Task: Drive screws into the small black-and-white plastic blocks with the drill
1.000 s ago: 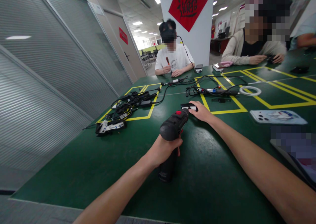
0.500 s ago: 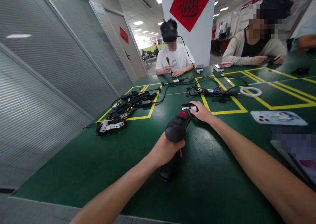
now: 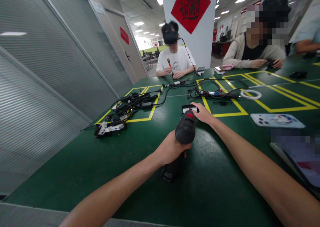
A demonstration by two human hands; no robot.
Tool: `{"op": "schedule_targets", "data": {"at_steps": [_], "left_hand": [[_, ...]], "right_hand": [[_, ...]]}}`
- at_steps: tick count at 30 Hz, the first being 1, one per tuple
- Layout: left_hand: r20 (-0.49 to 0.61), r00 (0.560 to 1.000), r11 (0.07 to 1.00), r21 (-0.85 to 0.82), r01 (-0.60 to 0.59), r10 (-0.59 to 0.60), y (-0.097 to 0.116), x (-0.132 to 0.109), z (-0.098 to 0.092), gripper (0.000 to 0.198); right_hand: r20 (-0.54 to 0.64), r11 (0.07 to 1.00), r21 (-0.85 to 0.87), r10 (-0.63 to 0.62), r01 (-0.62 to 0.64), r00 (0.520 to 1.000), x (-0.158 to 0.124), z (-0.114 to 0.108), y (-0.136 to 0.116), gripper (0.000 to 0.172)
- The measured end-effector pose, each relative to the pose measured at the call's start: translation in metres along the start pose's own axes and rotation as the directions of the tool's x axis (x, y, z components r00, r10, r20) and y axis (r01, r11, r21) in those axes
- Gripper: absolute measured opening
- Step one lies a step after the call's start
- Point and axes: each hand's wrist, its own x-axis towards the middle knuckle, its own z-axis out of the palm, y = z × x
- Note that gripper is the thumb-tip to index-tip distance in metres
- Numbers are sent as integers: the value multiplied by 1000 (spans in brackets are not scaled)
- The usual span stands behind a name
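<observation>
My left hand (image 3: 172, 148) is wrapped round the grip of a black cordless drill (image 3: 185, 128) with a red switch on top. The drill's front end points away from me, and its body hides the tip. Beyond it, a small black-and-white block-shaped part (image 3: 188, 109) rests on the green table. My right hand (image 3: 201, 112) grips this part at its right end, fingers closed on it. Whether the drill's tip touches the part I cannot tell.
Tangled black cables (image 3: 137, 103) and a black-and-white bracket-like piece (image 3: 110, 129) lie to the left. Further back are a white ring (image 3: 250, 94) and more cables. A phone (image 3: 277, 120) lies at right. One person (image 3: 176, 58) opposite holds a screwdriver (image 3: 169, 62); another sits right.
The drill in my left hand has swung slightly right and lines up more with the part. My right hand stays on the part. The view has shifted a little.
</observation>
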Motion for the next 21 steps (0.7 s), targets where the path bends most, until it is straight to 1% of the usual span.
{"op": "schedule_targets", "data": {"at_steps": [4,6,9,13,21], "left_hand": [[19,1000,991,-135,7,-5,0,1,0,16],[26,1000,986,-167,4,0,-2,1,0,19],[18,999,990,-135,-28,31,-4,1,0,20],[23,999,996,-78,-41,43,-4,1,1,14],[4,999,996,-75,-41,42,-5,1,1,16]], "right_hand": [[-5,1000,4,-8,8,1000,-1,0,-1,40],[-8,1000,2,-5,5,1000,-2,0,-2,40],[-7,1000,-7,-2,2,1000,-2,-1,-3,41],[-2,1000,-10,-1,1,1000,-2,-1,-5,41],[-5,1000,-11,-15,15,1000,-2,-1,-5,39]]}}
